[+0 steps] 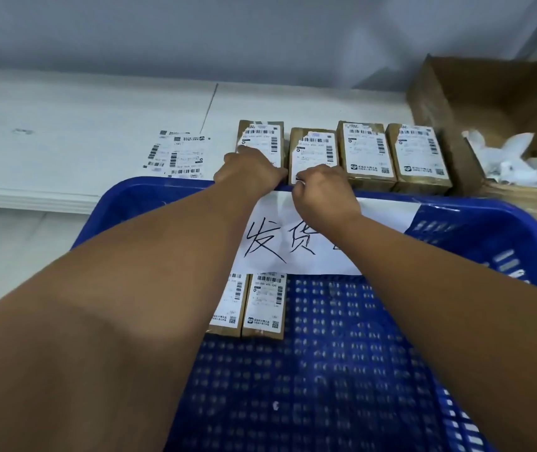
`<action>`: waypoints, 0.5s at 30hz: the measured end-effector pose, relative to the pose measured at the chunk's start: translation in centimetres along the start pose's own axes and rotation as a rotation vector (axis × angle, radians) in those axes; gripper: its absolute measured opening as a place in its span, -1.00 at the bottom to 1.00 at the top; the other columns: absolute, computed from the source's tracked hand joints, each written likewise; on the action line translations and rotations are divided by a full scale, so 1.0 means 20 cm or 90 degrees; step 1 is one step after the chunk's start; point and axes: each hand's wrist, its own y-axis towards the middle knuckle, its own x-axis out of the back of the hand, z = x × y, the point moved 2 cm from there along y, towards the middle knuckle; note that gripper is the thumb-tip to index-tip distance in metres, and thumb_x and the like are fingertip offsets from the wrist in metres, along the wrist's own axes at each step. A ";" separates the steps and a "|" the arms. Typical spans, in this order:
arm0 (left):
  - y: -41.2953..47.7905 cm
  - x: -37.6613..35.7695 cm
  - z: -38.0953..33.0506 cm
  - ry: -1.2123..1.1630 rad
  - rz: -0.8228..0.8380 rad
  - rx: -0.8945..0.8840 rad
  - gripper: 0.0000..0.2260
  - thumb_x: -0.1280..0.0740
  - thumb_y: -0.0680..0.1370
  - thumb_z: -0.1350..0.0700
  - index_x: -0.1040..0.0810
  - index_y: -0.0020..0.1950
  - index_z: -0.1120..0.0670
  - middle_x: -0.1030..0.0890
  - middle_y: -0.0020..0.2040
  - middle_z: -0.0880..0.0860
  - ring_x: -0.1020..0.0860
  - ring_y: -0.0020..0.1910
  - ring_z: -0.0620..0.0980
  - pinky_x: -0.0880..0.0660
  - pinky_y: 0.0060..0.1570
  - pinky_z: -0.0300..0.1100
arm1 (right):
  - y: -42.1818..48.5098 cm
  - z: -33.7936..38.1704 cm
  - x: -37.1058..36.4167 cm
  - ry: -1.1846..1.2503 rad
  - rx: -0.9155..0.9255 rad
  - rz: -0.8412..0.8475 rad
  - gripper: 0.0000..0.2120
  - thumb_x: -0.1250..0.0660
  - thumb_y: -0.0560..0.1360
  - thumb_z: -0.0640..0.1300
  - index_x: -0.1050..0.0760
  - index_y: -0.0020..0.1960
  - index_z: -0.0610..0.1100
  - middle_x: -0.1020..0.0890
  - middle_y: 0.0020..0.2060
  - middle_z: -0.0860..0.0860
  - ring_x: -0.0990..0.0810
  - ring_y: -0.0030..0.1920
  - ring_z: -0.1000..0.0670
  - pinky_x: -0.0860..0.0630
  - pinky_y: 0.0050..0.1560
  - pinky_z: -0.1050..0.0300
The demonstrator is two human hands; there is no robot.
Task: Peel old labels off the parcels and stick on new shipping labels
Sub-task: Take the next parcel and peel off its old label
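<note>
A plain grey wall (260, 34) runs behind a white table (65, 125), whose top is split by a thin dark seam (209, 107). A few loose labels (179, 156) lie flat on the table just left of a row of four brown parcels. At the far right, an open cardboard box (449, 93) holds crumpled white paper scraps (515, 158). In front of the table is a blue perforated crate (136, 190). A paper sign (293, 243) with handwritten characters hangs over its far wall, and two labelled parcels (263, 305) lie side by side on its floor.

The four parcels stand close together along the table's near edge, right behind the crate rim, and each has a white printed sticker on top. The left hand (247, 171) rests on the near half of the leftmost parcel (262, 138), with the thumb stretched towards its neighbour. The other fingers are bent out of sight, so it is unclear whether they grip or only press. The right hand (322, 187) is curled at the near left corner of the second parcel (312, 130). Its fingertips are pinched together on the corner of that parcel's label (314, 150). The third parcel (366, 151) and fourth parcel (418, 154) are not touched by either hand.
</note>
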 end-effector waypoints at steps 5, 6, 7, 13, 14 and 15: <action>-0.08 0.06 0.02 0.034 -0.112 -0.039 -0.06 -0.35 0.44 -0.20 0.15 0.56 0.13 -0.21 0.41 0.26 -0.40 0.27 0.23 -0.45 0.03 -0.02 | -0.01 0.01 0.01 0.085 -0.032 0.048 -0.70 -0.09 0.62 -0.22 -0.53 0.21 -0.24 -0.57 0.18 -0.17 -0.45 0.23 -0.17 -0.28 0.23 0.08; -0.11 0.08 0.04 0.016 -0.146 -0.049 -0.07 -0.36 0.44 -0.19 0.16 0.56 0.11 -0.19 0.41 0.25 -0.40 0.25 0.23 -0.46 0.00 -0.01 | -0.02 0.02 0.03 0.133 -0.044 0.045 -0.67 -0.11 0.62 -0.19 -0.49 0.31 -0.22 -0.54 0.26 -0.18 -0.43 0.28 -0.18 -0.32 0.24 0.10; -0.15 0.10 0.05 -0.003 -0.179 -0.063 -0.08 -0.36 0.44 -0.18 0.15 0.56 0.10 -0.19 0.41 0.23 -0.38 0.26 0.21 -0.46 -0.01 -0.01 | -0.03 0.03 0.06 0.179 -0.052 0.041 -0.63 -0.14 0.62 -0.17 -0.43 0.40 -0.19 -0.50 0.32 -0.18 -0.43 0.32 -0.17 -0.36 0.22 0.12; -0.48 0.20 0.03 -0.317 -0.174 -0.092 -0.14 -0.31 0.33 -0.30 -0.06 0.50 0.02 -0.34 0.34 0.13 -0.47 0.19 0.11 -0.52 0.08 0.05 | -0.15 0.15 0.32 0.553 -0.168 -0.056 -0.54 -0.23 0.60 0.12 -0.39 0.41 -0.08 -0.57 0.24 -0.07 -0.54 0.23 -0.08 -0.39 0.21 0.18; -0.55 0.24 0.02 -0.377 -0.156 -0.106 -0.14 -0.28 0.26 -0.32 -0.13 0.46 0.01 -0.41 0.27 0.09 -0.51 0.12 0.08 -0.54 0.05 0.05 | -0.18 0.18 0.37 0.658 -0.189 -0.053 -0.46 -0.25 0.54 0.21 -0.40 0.40 -0.08 -0.56 0.26 -0.05 -0.54 0.24 -0.07 -0.43 0.30 0.06; -0.63 0.27 0.01 -0.417 -0.137 -0.124 -0.14 -0.24 0.20 -0.33 -0.16 0.43 -0.01 -0.47 0.22 0.05 -0.54 0.07 0.06 -0.55 0.02 0.04 | -0.21 0.20 0.41 0.739 -0.207 -0.036 -0.39 -0.26 0.49 0.28 -0.41 0.39 -0.08 -0.57 0.26 -0.03 -0.57 0.23 -0.06 -0.47 0.31 -0.06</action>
